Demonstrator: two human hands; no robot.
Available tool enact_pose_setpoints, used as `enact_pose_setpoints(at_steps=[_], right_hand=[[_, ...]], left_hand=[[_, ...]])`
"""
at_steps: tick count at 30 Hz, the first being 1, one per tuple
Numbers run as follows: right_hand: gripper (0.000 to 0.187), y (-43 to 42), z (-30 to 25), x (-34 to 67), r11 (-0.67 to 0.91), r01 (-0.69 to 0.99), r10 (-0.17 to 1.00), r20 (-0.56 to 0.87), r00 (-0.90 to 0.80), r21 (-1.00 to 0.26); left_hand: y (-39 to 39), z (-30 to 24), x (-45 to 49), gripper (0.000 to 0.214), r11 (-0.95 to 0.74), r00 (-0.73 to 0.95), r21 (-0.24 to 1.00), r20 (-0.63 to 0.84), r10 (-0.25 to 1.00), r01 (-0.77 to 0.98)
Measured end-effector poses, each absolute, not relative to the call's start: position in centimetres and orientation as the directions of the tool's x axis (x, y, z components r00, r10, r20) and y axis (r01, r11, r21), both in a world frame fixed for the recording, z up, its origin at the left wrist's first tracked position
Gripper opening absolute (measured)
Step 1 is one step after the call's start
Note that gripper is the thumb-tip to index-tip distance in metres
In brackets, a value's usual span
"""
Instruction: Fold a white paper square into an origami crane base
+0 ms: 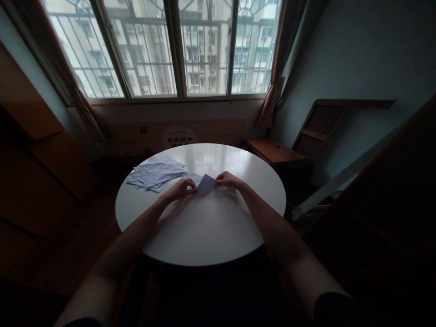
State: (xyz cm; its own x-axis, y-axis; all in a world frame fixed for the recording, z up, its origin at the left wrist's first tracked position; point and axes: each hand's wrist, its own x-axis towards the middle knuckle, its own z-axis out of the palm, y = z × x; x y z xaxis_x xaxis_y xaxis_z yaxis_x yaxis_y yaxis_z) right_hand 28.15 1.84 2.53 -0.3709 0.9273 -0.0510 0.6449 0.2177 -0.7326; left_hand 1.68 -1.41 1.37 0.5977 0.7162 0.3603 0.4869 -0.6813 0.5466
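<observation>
Dark sleeves [332,303] at the bottom edge of the frame, lower left and lower right. From there, bare forearms [126,247] slanting up and inward, low over a round bench [200,236] with a smooth, glossy white top and thin rim.

Left hand [181,189] just left of the frame's centre, wrist slightly bent, thumb and forefinger curled into a ring and pinching the left corner of a folded paper [206,182]. Right hand [230,180] just right of centre, knuckles up, fingers bunched and pinching the right corner. Spanned between both hands at mid-frame: the same folded paper, pale blue-grey, thin, matte, peaked like a triangle with its point up; lifted or resting, hard to tell.

Just behind, a loose sheet [191,178] flat on the bench. Left of centre, a pile of papers [155,175], overlapped and fanned, ragged with corners, faintly lined; creases or print, too blurred to tell.

Beyond the bench, at left, a flat-faced brown wooden cabinet [41,172], contents hidden. Right of centre, a low wooden stand [274,151] with a reddish top. Under the sill, tan cardboard [221,129] with dark characters; box or sheet, impossible to tell. Farthest, at upper centre, a barred window [206,50].
</observation>
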Motion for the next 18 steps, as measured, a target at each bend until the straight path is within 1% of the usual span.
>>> enact_pose_setpoints(at_steps=[3, 6, 7, 9, 11, 15, 18], right_hand=[[0.018, 1.8, 2.2, 27.8, 0.212, 0.693, 0.950, -0.022, -0.312, -0.689], [0.023, 1.5, 2.2, 27.2, 0.185, 0.772, 0.969, -0.019, -0.247, -0.609], [0.024, 1.4, 2.2, 27.1, 0.172, 0.797, 0.974, -0.020, -0.225, -0.579], [0.026, 1.1, 2.4, 26.7, 0.153, 0.836, 0.981, -0.023, -0.194, -0.527], [0.027, 0.9, 2.4, 26.5, 0.148, 0.858, 0.984, -0.016, -0.178, -0.492], [0.026, 1.0, 2.3, 26.5, 0.147, 0.861, 0.985, -0.011, -0.174, -0.487], [0.024, 1.4, 2.1, 26.9, 0.171, 0.837, 0.979, -0.008, -0.205, -0.520]], left_hand=[[-1.3, 1.4, 1.6, 0.020, -0.659, 0.556, 0.505, 0.362, 0.748, 0.557], [-1.2, 1.2, 1.4, 0.014, -0.628, 0.505, 0.503, 0.374, 0.778, 0.594], [-1.2, 1.2, 1.3, 0.014, -0.622, 0.493, 0.510, 0.381, 0.782, 0.594], [-1.3, 1.1, 1.3, 0.022, -0.617, 0.476, 0.521, 0.393, 0.787, 0.590], [-1.3, 1.0, 1.3, 0.028, -0.607, 0.459, 0.511, 0.398, 0.794, 0.608], [-1.3, 0.9, 1.4, 0.023, -0.603, 0.452, 0.466, 0.403, 0.796, 0.647], [-1.2, 0.7, 1.4, 0.018, -0.610, 0.461, 0.462, 0.402, 0.791, 0.644]])
